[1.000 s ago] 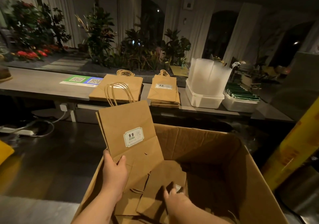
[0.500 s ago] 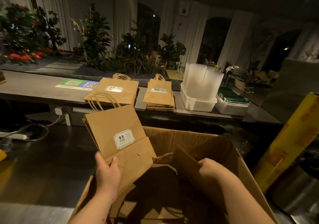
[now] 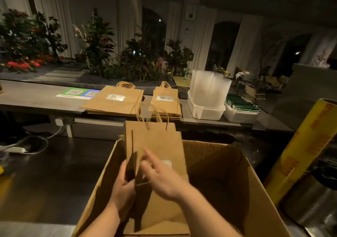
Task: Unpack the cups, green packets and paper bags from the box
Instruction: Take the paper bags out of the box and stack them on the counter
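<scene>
Over the open cardboard box (image 3: 235, 165) I hold a small bundle of flat brown paper bags (image 3: 156, 142) upright, handles at the top. My left hand (image 3: 124, 185) grips the bundle's lower left edge. My right hand (image 3: 162, 174) lies against its front, fingers partly spread and blurred. On the counter behind lie two stacks of paper bags, a large one (image 3: 113, 100) and a smaller one (image 3: 166, 101). Right of them stand clear cups (image 3: 209, 89) in a white tub and green packets (image 3: 240, 105) in another tub.
A grey counter (image 3: 36, 100) carries a QR-code sheet (image 3: 78, 92). A yellow roll of wrap (image 3: 308, 145) leans at the right beside a metal bin (image 3: 313, 205). A power strip and cables (image 3: 20, 149) lie on the dark floor at left. Plants line the back.
My left hand has swung its bags from the box's left side to the middle. My right hand came up out of the box with more bags and pressed them against that bundle.
</scene>
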